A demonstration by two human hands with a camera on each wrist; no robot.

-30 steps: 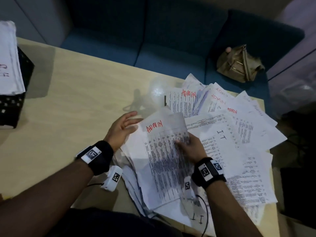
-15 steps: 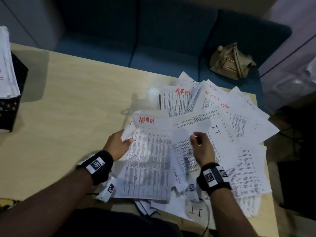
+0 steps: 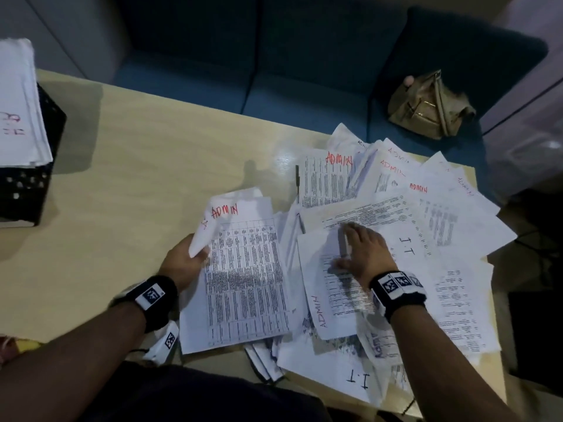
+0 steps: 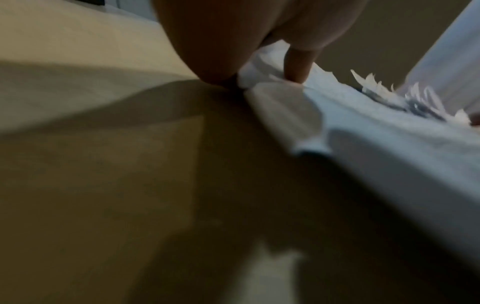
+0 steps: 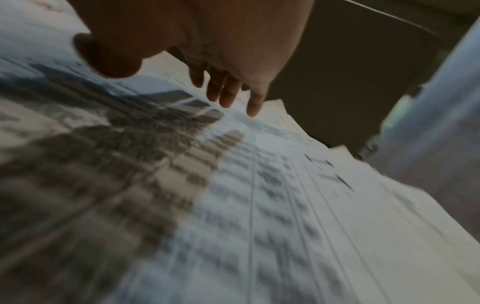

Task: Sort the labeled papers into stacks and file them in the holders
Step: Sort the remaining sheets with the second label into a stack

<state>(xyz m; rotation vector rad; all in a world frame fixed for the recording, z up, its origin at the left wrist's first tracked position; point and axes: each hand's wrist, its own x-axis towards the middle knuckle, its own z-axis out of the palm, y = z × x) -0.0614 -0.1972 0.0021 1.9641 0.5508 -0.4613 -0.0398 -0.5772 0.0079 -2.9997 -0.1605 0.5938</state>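
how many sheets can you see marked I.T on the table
2: one I.T sheet just beyond the right hand, another I.T sheet at the near table edge. More may be buried.

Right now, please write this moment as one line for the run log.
left hand: holds ADMIN stack | right hand: open over loose ADMIN sheet | I.T sheets: unsorted | holder: far left

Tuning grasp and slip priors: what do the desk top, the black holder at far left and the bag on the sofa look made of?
Desk top: pale wood-look laminate, probably; semi-gloss, glare patch showing.
Black holder: perforated metal or plastic, hole pattern visible; can't tell which.
Bag: olive, soft and slumped, leather-like or coated fabric, brassy hardware.
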